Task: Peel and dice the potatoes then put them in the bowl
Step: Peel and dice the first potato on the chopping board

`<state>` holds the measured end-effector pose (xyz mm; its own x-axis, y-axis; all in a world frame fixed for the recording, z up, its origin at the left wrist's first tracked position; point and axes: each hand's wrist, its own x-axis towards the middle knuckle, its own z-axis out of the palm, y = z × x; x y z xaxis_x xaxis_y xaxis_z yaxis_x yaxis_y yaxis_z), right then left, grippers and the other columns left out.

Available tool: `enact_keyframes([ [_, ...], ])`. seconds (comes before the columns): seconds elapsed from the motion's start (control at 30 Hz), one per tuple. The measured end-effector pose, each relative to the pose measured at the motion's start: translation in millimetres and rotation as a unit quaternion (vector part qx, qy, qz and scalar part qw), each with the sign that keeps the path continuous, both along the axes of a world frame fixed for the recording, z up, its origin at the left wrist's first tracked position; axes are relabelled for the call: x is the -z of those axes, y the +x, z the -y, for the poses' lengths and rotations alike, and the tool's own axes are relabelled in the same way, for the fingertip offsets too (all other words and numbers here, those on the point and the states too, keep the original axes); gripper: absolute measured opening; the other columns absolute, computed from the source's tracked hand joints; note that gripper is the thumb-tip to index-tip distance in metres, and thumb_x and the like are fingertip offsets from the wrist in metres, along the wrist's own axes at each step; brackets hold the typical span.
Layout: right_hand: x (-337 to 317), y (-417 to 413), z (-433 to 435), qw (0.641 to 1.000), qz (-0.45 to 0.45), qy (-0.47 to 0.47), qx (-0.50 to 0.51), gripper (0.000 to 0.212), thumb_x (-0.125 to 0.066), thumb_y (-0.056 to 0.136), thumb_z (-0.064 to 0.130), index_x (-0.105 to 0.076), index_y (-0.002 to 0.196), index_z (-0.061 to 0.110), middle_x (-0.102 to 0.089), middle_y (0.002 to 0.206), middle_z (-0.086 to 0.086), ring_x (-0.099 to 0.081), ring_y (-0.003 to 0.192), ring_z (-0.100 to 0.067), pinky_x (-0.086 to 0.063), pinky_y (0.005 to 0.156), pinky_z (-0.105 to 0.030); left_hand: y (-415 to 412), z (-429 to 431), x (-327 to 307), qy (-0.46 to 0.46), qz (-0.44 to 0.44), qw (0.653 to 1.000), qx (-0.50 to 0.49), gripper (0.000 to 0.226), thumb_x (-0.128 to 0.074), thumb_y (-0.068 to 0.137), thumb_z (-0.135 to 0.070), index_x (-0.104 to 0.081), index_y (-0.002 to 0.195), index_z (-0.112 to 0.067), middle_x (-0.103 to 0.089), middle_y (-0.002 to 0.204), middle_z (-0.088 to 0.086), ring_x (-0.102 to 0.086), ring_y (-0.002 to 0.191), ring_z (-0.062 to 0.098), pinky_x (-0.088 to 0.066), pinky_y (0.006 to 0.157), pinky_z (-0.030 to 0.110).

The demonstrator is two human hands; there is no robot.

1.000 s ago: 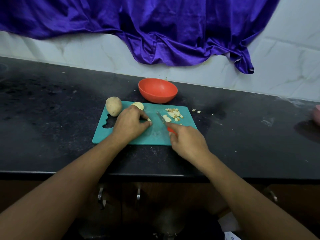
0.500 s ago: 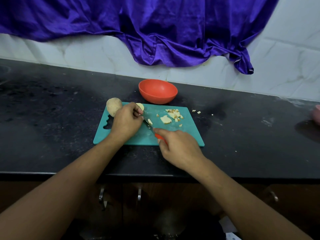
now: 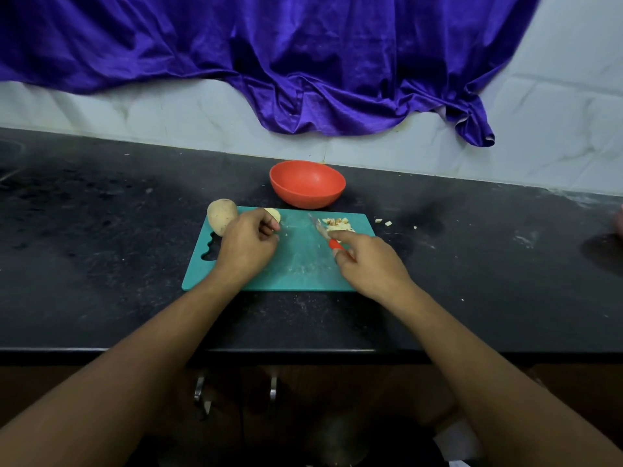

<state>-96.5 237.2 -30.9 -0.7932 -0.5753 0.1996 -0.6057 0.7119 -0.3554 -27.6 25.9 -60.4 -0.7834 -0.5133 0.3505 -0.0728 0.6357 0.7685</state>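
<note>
A teal cutting board [image 3: 296, 264] lies on the black counter. My right hand [image 3: 367, 261] grips a red-handled knife [image 3: 325, 234], forefinger stretched along the blade, whose tip lies against a pile of diced potato [image 3: 337, 224] at the board's far right corner. My left hand [image 3: 247, 246] rests on the board's left part with curled fingers; whether it holds a small piece I cannot tell. A peeled potato piece [image 3: 273, 214] shows just beyond its fingertips. An unpeeled whole potato [image 3: 220, 215] sits at the board's far left corner. The red bowl [image 3: 307, 183] stands behind the board and looks empty.
A few potato bits [image 3: 384, 222] lie on the black counter [image 3: 101, 230] right of the board. A purple cloth [image 3: 269, 62] hangs over the tiled wall behind. A pink object [image 3: 619, 220] is cut off at the right edge. Cabinet handles [image 3: 236, 389] sit below the counter's front edge.
The knife has swung from beside my left hand back to the right, pushing cut pieces into the diced pile. My left hand stays near the peeled piece.
</note>
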Motion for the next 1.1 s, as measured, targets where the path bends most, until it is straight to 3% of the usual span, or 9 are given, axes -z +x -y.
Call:
enact_keyframes([
  [0.13,4.1,-2.3,8.7,0.999,0.011,-0.034,-0.005,0.042,-0.052,0.101,0.033,-0.057,0.143,0.038,-0.058,0.078,0.010,-0.059,0.080,-0.020,-0.046,0.068,-0.036,3.1,-0.5,-3.0,0.013,-0.022,1.000,-0.010,0.012,-0.072,0.089,-0.007,-0.068,0.092,-0.018,-0.067,0.087,-0.007,-0.062,0.076,0.007,-0.053,0.072,0.021],
  [0.23,11.1,-0.9,6.4,0.999,0.004,-0.050,-0.003,0.043,-0.051,0.102,0.034,-0.054,0.145,0.039,-0.072,0.099,0.002,-0.066,0.092,-0.024,-0.054,0.077,-0.040,1.5,7.7,-10.6,-0.034,-0.035,0.998,-0.026,0.016,-0.074,0.086,-0.008,-0.067,0.089,-0.022,-0.067,0.090,-0.005,-0.062,0.073,0.007,-0.056,0.074,0.030],
  [0.3,16.2,-0.5,6.0,0.998,-0.010,-0.064,0.002,0.044,-0.050,0.102,0.035,-0.053,0.145,0.042,-0.073,0.099,0.001,-0.067,0.091,-0.024,-0.055,0.077,-0.041,-2.2,15.6,-21.5,-0.078,-0.021,0.996,-0.038,0.014,-0.075,0.084,-0.013,-0.068,0.088,-0.024,-0.067,0.092,-0.006,-0.063,0.075,0.009,-0.054,0.077,0.036],
  [0.47,21.4,-1.7,4.9,0.995,-0.016,-0.098,0.002,0.044,-0.050,0.101,0.035,-0.054,0.145,0.043,-0.073,0.090,0.003,-0.069,0.089,-0.022,-0.056,0.074,-0.039,-21.2,25.6,-48.2,-0.201,0.114,0.973,-0.029,0.027,-0.075,0.084,-0.024,-0.072,0.111,-0.023,-0.069,0.117,-0.001,-0.063,0.107,0.023,-0.054,0.088,0.043],
  [0.6,21.6,-2.0,4.5,0.994,-0.014,-0.113,0.005,0.044,-0.051,0.101,0.035,-0.054,0.144,0.042,-0.075,0.095,0.000,-0.070,0.092,-0.023,-0.057,0.078,-0.041,-41.0,26.5,-57.7,-0.275,0.265,0.924,0.012,0.048,-0.072,0.087,-0.046,-0.064,0.128,-0.022,-0.067,0.125,0.001,-0.062,0.114,0.026,-0.054,0.091,0.042],
  [0.7,20.6,-1.2,4.1,0.994,-0.014,-0.109,0.007,0.043,-0.051,0.102,0.036,-0.054,0.145,0.040,-0.072,0.087,0.004,-0.067,0.083,-0.020,-0.055,0.075,-0.039,-48.2,29.1,-57.0,-0.283,0.330,0.900,0.033,0.051,-0.072,0.087,-0.051,-0.062,0.127,-0.022,-0.066,0.121,0.002,-0.062,0.111,0.026,-0.053,0.090,0.042],
  [0.8,20.5,-1.1,4.1,0.994,-0.018,-0.110,0.010,0.043,-0.051,0.102,0.035,-0.055,0.145,0.037,-0.064,0.071,0.007,-0.060,0.068,-0.014,-0.052,0.068,-0.036,-49.3,31.4,-54.1,-0.275,0.309,0.910,0.040,0.039,-0.078,0.084,-0.043,-0.067,0.118,-0.027,-0.068,0.113,-0.004,-0.062,0.103,0.020,-0.054,0.086,0.040],
  [0.93,21.3,-1.2,4.1,0.994,-0.023,-0.110,0.008,0.043,-0.051,0.102,0.035,-0.055,0.145,0.038,-0.059,0.065,0.009,-0.055,0.061,-0.009,-0.051,0.063,-0.035,-44.6,32.4,-49.6,-0.264,0.255,0.930,0.029,0.026,-0.083,0.080,-0.037,-0.072,0.102,-0.029,-0.068,0.101,-0.008,-0.062,0.094,0.017,-0.050,0.073,0.034],
  [1.1,20.6,-0.2,3.6,0.994,-0.023,-0.107,0.008,0.044,-0.050,0.102,0.036,-0.054,0.146,0.039,-0.058,0.064,0.010,-0.055,0.060,-0.008,-0.053,0.065,-0.037,-36.6,31.4,-47.8,-0.243,0.207,0.948,0.012,0.014,-0.078,0.080,-0.040,-0.073,0.091,-0.034,-0.070,0.093,-0.011,-0.064,0.091,0.016,-0.054,0.075,0.035],
])
